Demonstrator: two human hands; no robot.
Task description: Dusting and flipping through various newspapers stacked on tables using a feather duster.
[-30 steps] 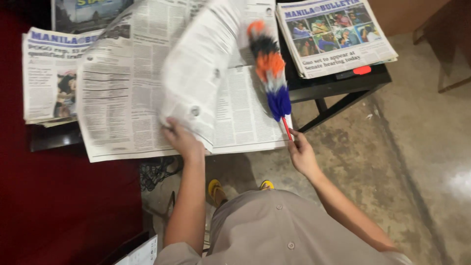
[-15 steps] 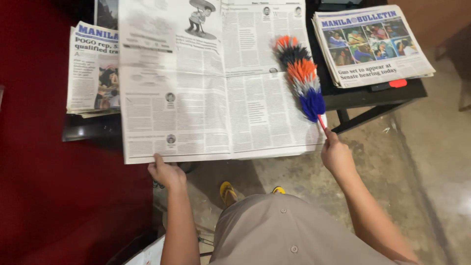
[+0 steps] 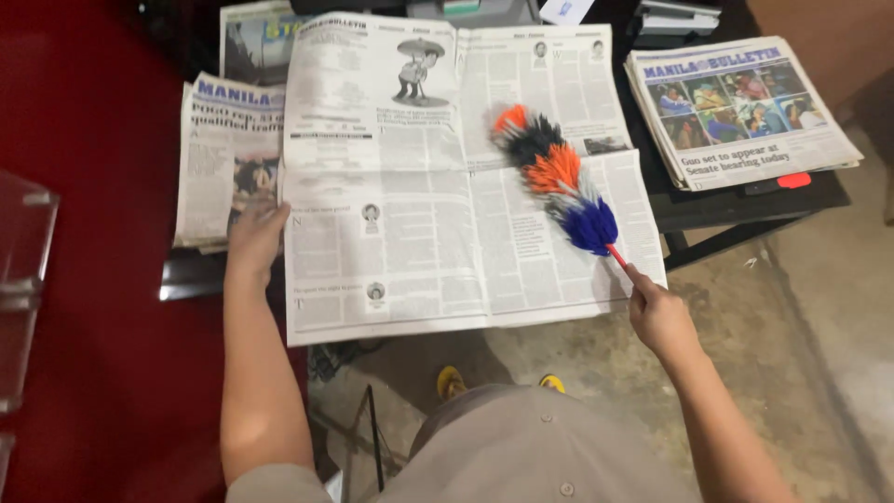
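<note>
An open newspaper (image 3: 410,214) lies spread flat over a dark table, its front edge hanging past the table. My left hand (image 3: 253,237) rests at the paper's left edge, fingers on the page and on a folded newspaper (image 3: 223,158) beside it. My right hand (image 3: 659,312) grips the thin red handle of a feather duster (image 3: 554,177). The duster's orange, black, white and blue head lies on the right-hand page.
A stack of folded newspapers (image 3: 740,107) sits at the right on the dark table (image 3: 708,210). More papers lie at the back left. Red floor (image 3: 102,373) is at the left, grey concrete floor (image 3: 819,354) at the right. A clear plastic object (image 3: 23,270) stands far left.
The lifted page has been turned over and now lies flat. My left hand slid from the front edge to the left edge. The duster moved onto the right-hand page.
</note>
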